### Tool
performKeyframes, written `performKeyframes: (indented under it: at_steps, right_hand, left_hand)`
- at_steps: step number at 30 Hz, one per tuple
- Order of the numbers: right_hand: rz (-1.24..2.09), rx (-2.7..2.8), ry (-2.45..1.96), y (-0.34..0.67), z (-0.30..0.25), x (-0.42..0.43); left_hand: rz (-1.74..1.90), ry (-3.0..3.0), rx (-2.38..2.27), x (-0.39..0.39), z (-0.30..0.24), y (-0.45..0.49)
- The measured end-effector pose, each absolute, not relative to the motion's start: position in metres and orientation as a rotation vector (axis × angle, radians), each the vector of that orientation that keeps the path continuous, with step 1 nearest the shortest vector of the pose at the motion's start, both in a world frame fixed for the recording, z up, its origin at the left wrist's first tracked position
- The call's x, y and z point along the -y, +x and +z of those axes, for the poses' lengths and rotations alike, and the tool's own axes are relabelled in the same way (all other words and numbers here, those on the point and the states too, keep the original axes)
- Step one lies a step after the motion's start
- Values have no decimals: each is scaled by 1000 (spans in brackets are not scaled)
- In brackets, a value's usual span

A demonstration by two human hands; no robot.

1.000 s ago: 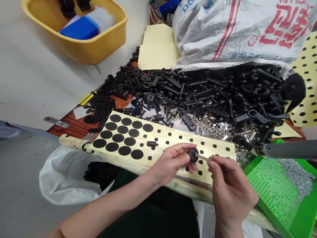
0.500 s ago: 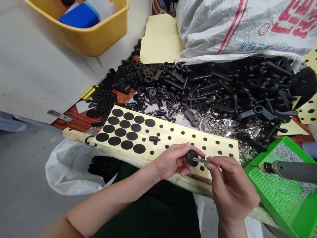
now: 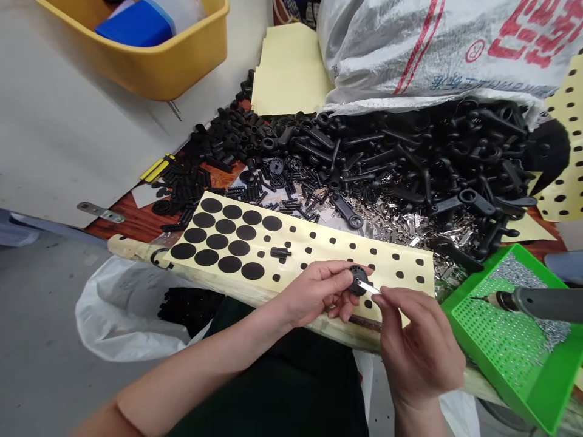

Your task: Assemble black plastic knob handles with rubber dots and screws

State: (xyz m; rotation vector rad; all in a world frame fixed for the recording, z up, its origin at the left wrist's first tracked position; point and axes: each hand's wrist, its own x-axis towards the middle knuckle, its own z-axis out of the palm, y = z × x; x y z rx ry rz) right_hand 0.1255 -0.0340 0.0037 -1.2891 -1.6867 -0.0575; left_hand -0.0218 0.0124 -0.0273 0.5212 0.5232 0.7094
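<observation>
The one head-worn camera faces forward and down, close above the work — left hand (image 3: 314, 292) and right hand (image 3: 421, 347) toward five o'clock, woven sack (image 3: 437, 48) at one o'clock.

A yellow tub (image 3: 182, 76) holds a blue box (image 3: 132, 27); a green tray (image 3: 455, 318) holds silver pieces (image 3: 514, 273).

Our left hand (image 3: 316, 292) holds a round black part (image 3: 357, 280). Our right hand (image 3: 419, 346) pinches a small metal piece (image 3: 368, 287) against it. Under our hands lies a yellow sheet (image 3: 319, 243) with black dots. Past it is a big heap of black parts (image 3: 410, 161), and a green tray (image 3: 496, 346) sits on our right.
</observation>
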Motion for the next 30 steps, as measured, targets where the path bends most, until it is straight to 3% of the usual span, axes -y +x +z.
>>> performKeyframes:
  at_steps: [5, 13, 20, 30]
  right_hand:
    - [-92, 1714, -1233, 127, 4, 32]
    - [92, 1578, -1282, 122, -6, 34]
    - [489, 1455, -1398, 135, -12, 38]
    - [609, 1216, -1488, 125, -10, 36]
  left_hand:
    - [679, 562, -510, -13, -26, -20]
    - [684, 530, -514, -16, -26, -20]
    - [732, 506, -536, -19, -29, -19]
    - [722, 482, -530, -16, -30, -17]
